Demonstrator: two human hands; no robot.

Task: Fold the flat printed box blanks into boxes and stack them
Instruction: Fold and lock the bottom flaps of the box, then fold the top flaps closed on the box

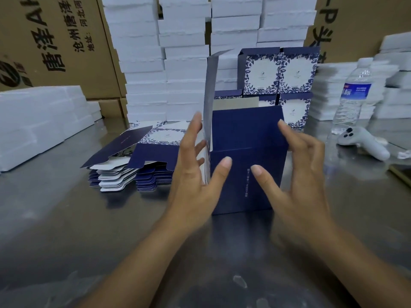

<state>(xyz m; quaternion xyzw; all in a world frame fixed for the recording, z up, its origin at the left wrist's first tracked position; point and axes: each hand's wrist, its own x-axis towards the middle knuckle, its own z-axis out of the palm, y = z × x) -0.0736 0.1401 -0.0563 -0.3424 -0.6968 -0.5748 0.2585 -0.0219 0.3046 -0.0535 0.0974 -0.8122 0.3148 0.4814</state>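
**Box folding: one unit in hand, small stack done, large pile of blanks outstanding**

Progress. A few finished boxes [279, 72], navy with a blue-and-white leaf print, stand stacked in two tiers at the back of the tabletop [66, 218]. At least four are visible; any others are hidden. To the left lies a sizeable pile of flat blanks [133, 165], its top sheets splayed. By that measure the job is at an early stage, with most of the folding left to do.

Unit in hand. A half-formed navy box [246, 165] stands upright on the tabletop at the centre, directly in front of the person. Its body is squared up. One long flap [210, 96] on its left side stands vertical, and a grey inner flap [235, 104] shows at the rear, so I judge the closure incomplete.

Hands. The left hand [195, 172] is at the box's left edge with its fingers spread and straight beside the tall flap and its thumb across the front face. The right hand [298, 174] mirrors it on the right side, fingers likewise spread and thumb over the front. Neither pinches anything. Whether the palms actually bear on the card cannot be confirmed.

Also noted: a water bottle [353, 98] and a white controller [364, 141] at the right, well apart from the work.
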